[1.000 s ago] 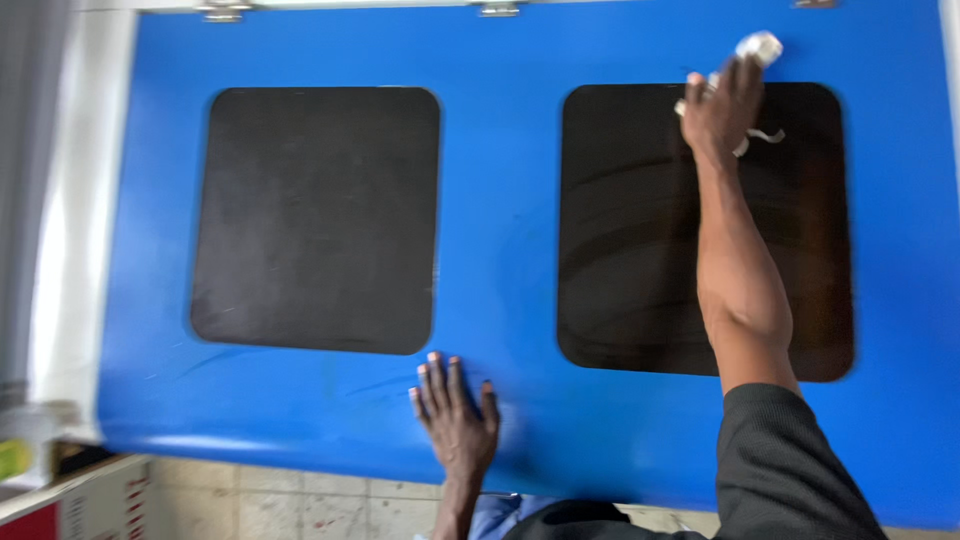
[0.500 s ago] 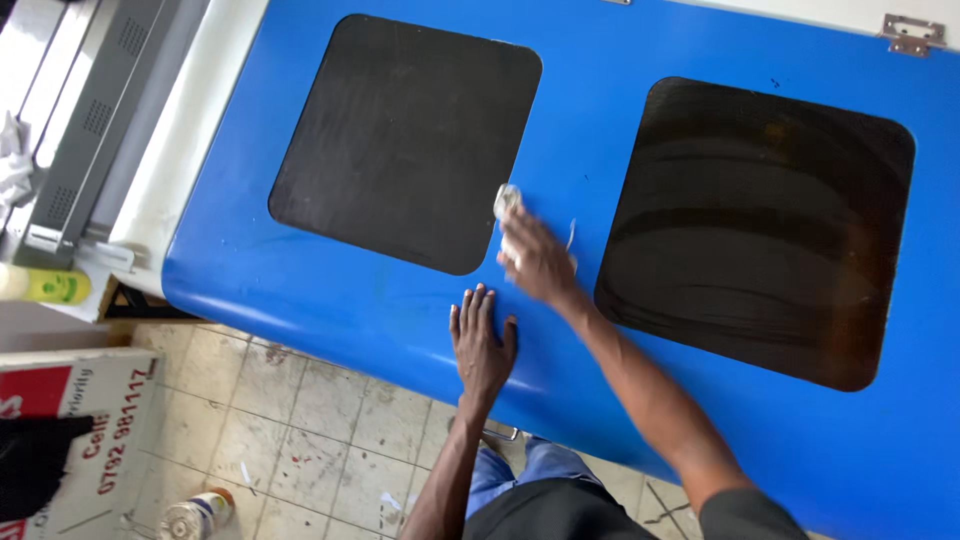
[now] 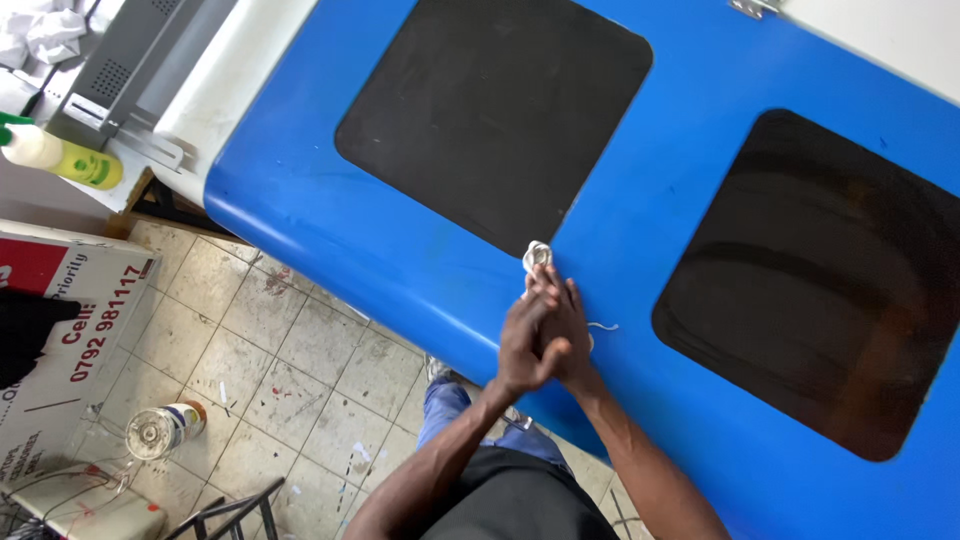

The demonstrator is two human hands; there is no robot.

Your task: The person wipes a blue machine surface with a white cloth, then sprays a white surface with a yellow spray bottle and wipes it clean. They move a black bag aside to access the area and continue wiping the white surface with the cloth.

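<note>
Pressing down together near the front edge of the blue lid (image 3: 640,230), the left hand (image 3: 525,345) lies over the right hand (image 3: 568,335), and the two bear on a small white cloth (image 3: 537,256) whose crumpled end sticks out just past the fingertips. The right hand's grip is folded flat around the cloth, with the left palm on top adding weight; how the fingers close underneath cannot be told, since the upper hand hides them. The cloth sits on the blue strip between the two dark panels, just beside the lower corner of the left dark panel (image 3: 495,110) and well apart from the right dark panel (image 3: 825,280). Its long axis runs away from the body, up and slightly left in the head view, with the bunched end pointing toward that panel corner and a thin loose thread (image 3: 603,326) trailing out to the right of the hands. One risk, as I judge it, is that the stacked hands slide on the smooth curved lid and the cloth slips out from under the fingers, because only a small wad is held. The thread could also drag grit across the glossy panel and leave streaks. Leaning weight this close to the rounded edge could let the hands skid off toward the tiled floor (image 3: 290,380). Farther off to the left, a yellow spray bottle (image 3: 65,158) lies on a pale side surface (image 3: 215,90), beside a grey metal unit (image 3: 140,60).
</note>
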